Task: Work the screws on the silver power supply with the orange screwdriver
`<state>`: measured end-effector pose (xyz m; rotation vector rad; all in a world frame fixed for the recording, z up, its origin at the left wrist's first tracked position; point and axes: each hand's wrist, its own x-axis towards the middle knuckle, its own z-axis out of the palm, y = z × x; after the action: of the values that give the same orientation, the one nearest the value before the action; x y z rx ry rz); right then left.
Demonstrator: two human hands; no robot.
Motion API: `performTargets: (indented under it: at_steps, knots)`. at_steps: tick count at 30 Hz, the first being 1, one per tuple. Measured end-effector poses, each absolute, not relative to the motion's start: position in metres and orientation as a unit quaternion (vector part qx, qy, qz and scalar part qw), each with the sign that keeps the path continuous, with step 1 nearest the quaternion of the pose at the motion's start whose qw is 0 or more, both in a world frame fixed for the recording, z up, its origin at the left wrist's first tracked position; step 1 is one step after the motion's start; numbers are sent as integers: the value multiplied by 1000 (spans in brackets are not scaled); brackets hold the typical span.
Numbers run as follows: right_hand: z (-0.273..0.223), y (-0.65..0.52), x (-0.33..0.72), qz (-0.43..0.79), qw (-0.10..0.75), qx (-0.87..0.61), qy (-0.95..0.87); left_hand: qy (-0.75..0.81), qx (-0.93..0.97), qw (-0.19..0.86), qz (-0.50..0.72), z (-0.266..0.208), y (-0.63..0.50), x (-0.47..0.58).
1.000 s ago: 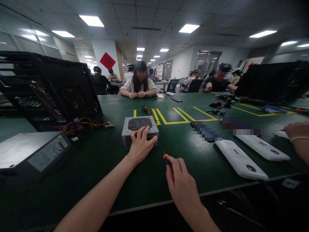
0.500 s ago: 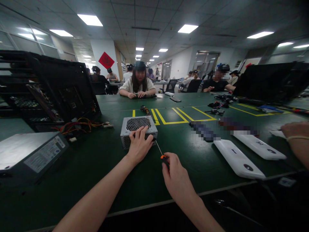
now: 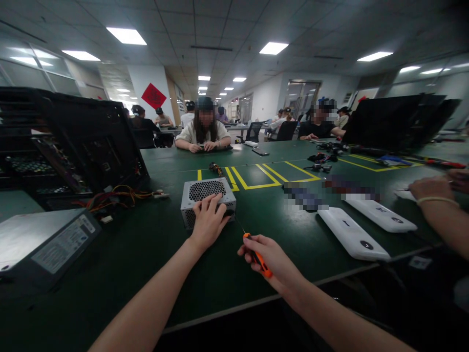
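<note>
Since a second ago your right hand [image 3: 266, 254] has rolled palm-up, fingers wrapped around the orange screwdriver [image 3: 256, 254], its thin shaft angled at the near corner of the power supply [image 3: 207, 200]. Keep your left hand [image 3: 208, 220] spread flat on that perforated silver box, mid-table [image 3: 146, 244], and seat the tip squarely.

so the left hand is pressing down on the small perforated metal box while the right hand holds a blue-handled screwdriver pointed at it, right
Not quite: the screwdriver handle is orange, not blue, as the head view shows. The rest holds: the left hand rests on the small perforated metal box, and the right hand holds the screwdriver with its thin shaft aimed toward the box.
</note>
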<state>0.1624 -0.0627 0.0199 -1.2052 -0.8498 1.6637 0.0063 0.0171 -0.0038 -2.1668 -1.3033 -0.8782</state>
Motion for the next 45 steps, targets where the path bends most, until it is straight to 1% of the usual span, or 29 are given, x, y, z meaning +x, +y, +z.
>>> performTargets:
  at_steps: [5, 8, 12, 14, 20, 23, 25, 28, 31, 34, 36, 38, 40, 42, 45]
  knots:
    - [22, -66, 158, 746, 413, -463, -240, -474, -787, 227, -324, -2, 15, 6]
    - [23, -66, 156, 767, 430, -431, -202, -478, -785, 226, -322, -1, 15, 6]
    - [22, -67, 155, 753, 470, -418, -193, -480, -785, 224, -321, -2, 15, 6]
    - [19, -67, 156, 757, 474, -414, -173, -480, -785, 222, -322, -2, 15, 7]
    - [19, -63, 160, 826, 422, -359, -103, -478, -780, 222, -339, -3, 14, 8]
    - [22, -62, 159, 830, 422, -345, -117, -479, -781, 220, -336, -3, 14, 8]
    - [24, -63, 159, 806, 436, -368, -159, -479, -780, 219, -337, -2, 14, 8]
    - [21, -65, 162, 720, 473, -426, -277, -479, -780, 218, -340, -2, 13, 8]
    - [12, -65, 170, 586, 492, -485, -423, -479, -781, 217, -338, -1, 13, 8]
    - [0, -64, 180, 410, 455, -527, -589, -483, -780, 216, -335, -1, 13, 8]
    - [-6, -64, 185, 242, 415, -557, -677, -486, -778, 216, -335, -2, 13, 8]
    - [-9, -65, 187, 71, 374, -569, -729, -487, -776, 216, -338, -2, 14, 9]
    - [-10, -66, 185, -48, 342, -557, -756, -486, -776, 214, -340, -2, 14, 9]
    - [-9, -68, 180, -97, 324, -548, -765, -487, -776, 212, -341, -2, 13, 9]
    - [-9, -70, 170, -112, 316, -560, -758, -489, -775, 209, -342, -2, 13, 9]
